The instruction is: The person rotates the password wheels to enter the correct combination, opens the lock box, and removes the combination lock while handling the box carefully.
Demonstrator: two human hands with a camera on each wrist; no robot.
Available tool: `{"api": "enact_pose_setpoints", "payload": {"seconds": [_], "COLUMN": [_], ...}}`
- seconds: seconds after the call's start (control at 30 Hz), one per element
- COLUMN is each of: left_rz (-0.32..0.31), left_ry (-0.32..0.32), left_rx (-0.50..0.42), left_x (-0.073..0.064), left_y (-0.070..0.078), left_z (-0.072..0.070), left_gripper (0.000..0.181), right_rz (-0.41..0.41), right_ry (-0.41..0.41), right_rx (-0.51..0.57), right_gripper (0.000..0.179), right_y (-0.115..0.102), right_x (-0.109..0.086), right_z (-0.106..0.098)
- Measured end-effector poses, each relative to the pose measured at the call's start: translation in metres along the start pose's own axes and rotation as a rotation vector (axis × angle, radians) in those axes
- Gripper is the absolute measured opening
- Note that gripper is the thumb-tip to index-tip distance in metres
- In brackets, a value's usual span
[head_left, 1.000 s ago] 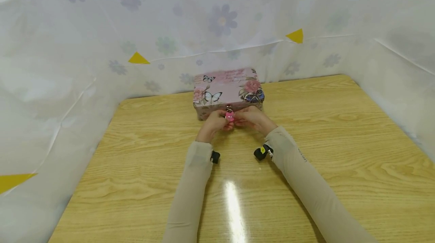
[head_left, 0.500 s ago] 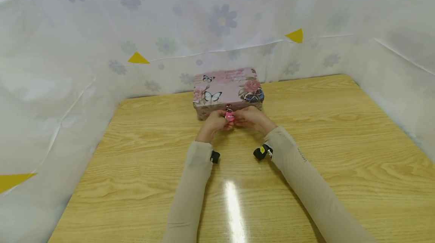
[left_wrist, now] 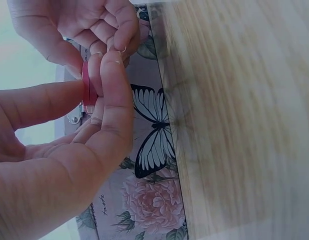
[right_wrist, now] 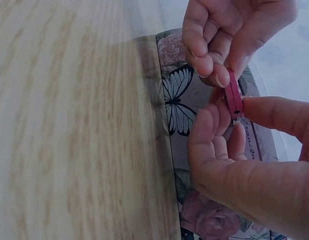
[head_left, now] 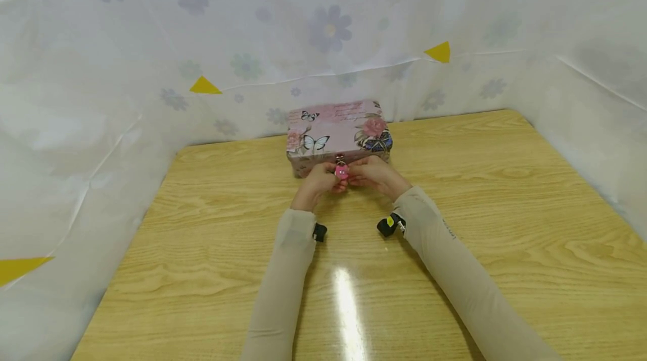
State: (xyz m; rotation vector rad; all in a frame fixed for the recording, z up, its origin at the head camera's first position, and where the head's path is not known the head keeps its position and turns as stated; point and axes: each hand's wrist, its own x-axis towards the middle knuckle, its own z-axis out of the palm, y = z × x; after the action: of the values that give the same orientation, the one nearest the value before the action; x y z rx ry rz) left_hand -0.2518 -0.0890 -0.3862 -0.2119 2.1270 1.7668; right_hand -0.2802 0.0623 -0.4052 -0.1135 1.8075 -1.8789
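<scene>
A small round pink padlock (head_left: 341,172) hangs by its shackle from the metal clasp (head_left: 340,157) at the front of a pink box (head_left: 333,132) printed with butterflies and flowers. My left hand (head_left: 318,180) pinches the padlock from the left, thumb on one face and curled fingers behind it. From the other side my right hand (head_left: 376,174) pinches the same padlock between thumb and fingers. Both wrist views show the lock's thin edge, red in the left wrist view (left_wrist: 86,82). The lid of the box is down. Fingers hide part of the lock and the box front.
The box stands near the back edge of a wood-grain table (head_left: 212,248). Behind it hangs a pale flower-print sheet (head_left: 283,24) with yellow triangles (head_left: 205,85) on it. Black wrist straps (head_left: 387,226) sit below both hands.
Both hands stay at the padlock in almost the same pose, and the box has not moved. The head view has shifted very slightly.
</scene>
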Motion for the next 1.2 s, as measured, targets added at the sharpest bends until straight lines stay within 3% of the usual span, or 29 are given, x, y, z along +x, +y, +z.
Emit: {"api": "enact_pose_setpoints", "payload": {"seconds": [0.53, 0.93, 1.2], "left_rz": [0.007, 0.003, 0.014], "left_ry": [0.009, 0.007, -0.004], "left_rx": [0.009, -0.005, -0.007], "left_x": [0.0001, -0.0006, -0.0005], "left_y": [-0.0001, 0.0013, 0.0002], "left_z": [-0.0006, 0.0001, 0.0002], "left_gripper": [0.03, 0.033, 0.032], "right_rz": [0.014, 0.024, 0.017], "right_ry": [0.013, 0.018, 0.04], "right_rx": [0.006, 0.001, 0.034], "right_gripper": [0.033, 0.005, 0.009], "right_y": [0.0005, -0.0003, -0.0004], "right_x": [0.0002, -0.0003, -0.0001], "right_z": [-0.0001, -0.0005, 0.0014]}}
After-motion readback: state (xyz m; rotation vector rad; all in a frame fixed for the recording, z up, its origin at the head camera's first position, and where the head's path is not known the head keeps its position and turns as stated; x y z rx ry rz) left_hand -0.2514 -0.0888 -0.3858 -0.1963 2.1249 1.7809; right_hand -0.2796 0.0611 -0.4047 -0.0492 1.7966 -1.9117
